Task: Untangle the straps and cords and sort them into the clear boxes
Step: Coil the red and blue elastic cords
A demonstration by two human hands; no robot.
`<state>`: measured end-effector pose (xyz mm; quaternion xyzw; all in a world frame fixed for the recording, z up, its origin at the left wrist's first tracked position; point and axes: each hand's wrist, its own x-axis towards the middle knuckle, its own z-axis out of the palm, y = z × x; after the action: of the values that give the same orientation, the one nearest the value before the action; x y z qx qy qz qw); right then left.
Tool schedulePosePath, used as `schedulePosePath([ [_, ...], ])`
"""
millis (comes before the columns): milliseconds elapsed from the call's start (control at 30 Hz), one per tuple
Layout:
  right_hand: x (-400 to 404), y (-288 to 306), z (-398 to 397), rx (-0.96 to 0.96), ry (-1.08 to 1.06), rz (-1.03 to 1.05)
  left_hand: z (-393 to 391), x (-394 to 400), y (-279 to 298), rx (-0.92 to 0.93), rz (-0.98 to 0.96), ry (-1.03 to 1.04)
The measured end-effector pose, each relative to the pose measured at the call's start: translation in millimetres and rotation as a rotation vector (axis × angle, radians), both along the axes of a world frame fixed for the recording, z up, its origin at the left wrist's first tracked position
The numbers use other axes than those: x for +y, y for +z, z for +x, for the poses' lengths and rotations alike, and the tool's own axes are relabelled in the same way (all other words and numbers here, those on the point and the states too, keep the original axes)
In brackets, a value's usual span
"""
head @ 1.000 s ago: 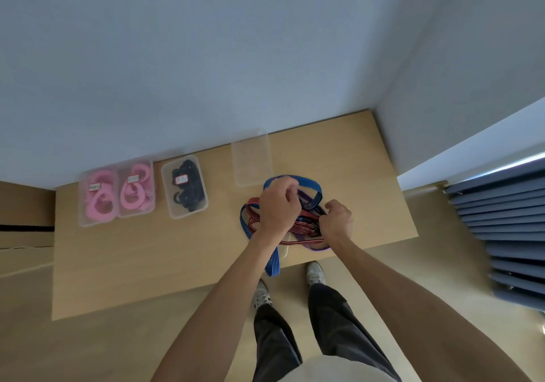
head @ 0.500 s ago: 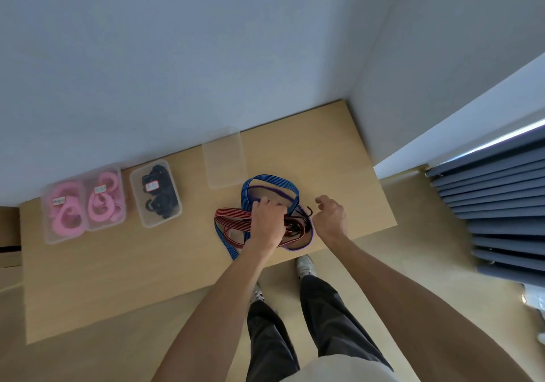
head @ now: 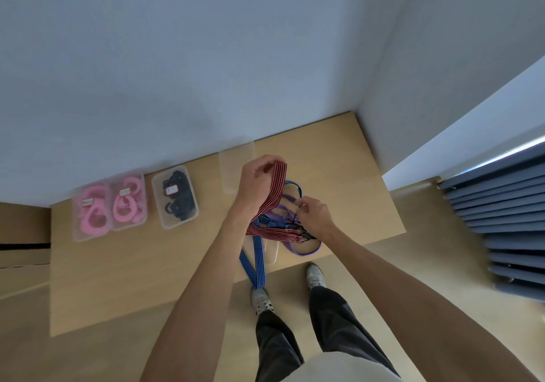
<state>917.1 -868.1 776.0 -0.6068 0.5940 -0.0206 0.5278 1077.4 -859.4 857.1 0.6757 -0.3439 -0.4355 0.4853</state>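
A tangle of flat elastic straps lies near the table's front right. My left hand grips a loop of the red striped strap and holds it raised above the pile. My right hand pinches strands at the knot where the purple strap and black hooks meet. A blue striped strap hangs over the table's front edge. An empty clear box stands behind the pile. Another clear box lies partly hidden under the straps.
On the wooden table, at the back left, stand two clear boxes of pink cords and one of black cords. A wall runs behind and to the right. Blue slats sit right of the table.
My left hand has lifted the red strap up and away from the pile. My right hand moved in onto the knot and pinches it.
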Motion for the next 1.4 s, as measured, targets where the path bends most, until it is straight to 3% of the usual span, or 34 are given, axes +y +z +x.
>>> schedulePosePath([
  [100,9.0,-3.7,-1.8,0.117,0.109,-0.011,8.2,-3.2,22.1,0.174,-0.068,0.048],
  [167,16.3,-7.7,-6.2,0.212,0.235,-0.011,13.3,-1.2,27.3,0.164,-0.091,0.034],
  [367,39.8,-20.7,-12.1,0.401,0.596,-0.214,20.7,25.1,3.1,-0.098,0.024,-0.039],
  [500,47.6,-33.7,-12.0,0.546,0.562,-0.313,18.6,45.8,-19.3,-0.395,0.102,-0.055],
  [700,48.3,-44.0,-8.5,0.581,0.492,-0.366,18.4,65.0,-53.8,-0.711,0.256,-0.231],
  [800,44.0,-37.7,-1.4,0.510,0.437,-0.318,14.7,69.5,-62.9,-0.761,0.313,-0.278],
  [933,32.0,-18.5,8.5,0.186,0.110,-0.260,5.9,68.0,-62.1,-0.729,0.238,-0.227],
  [1133,-5.0,36.3,26.7,-0.151,-0.164,-0.260,2.3,46.1,-31.2,-0.482,0.152,-0.210],
  [1400,-31.7,109.5,37.2,-0.319,-0.104,-0.394,22.8,13.5,33.1,-0.414,0.134,-0.282],
])
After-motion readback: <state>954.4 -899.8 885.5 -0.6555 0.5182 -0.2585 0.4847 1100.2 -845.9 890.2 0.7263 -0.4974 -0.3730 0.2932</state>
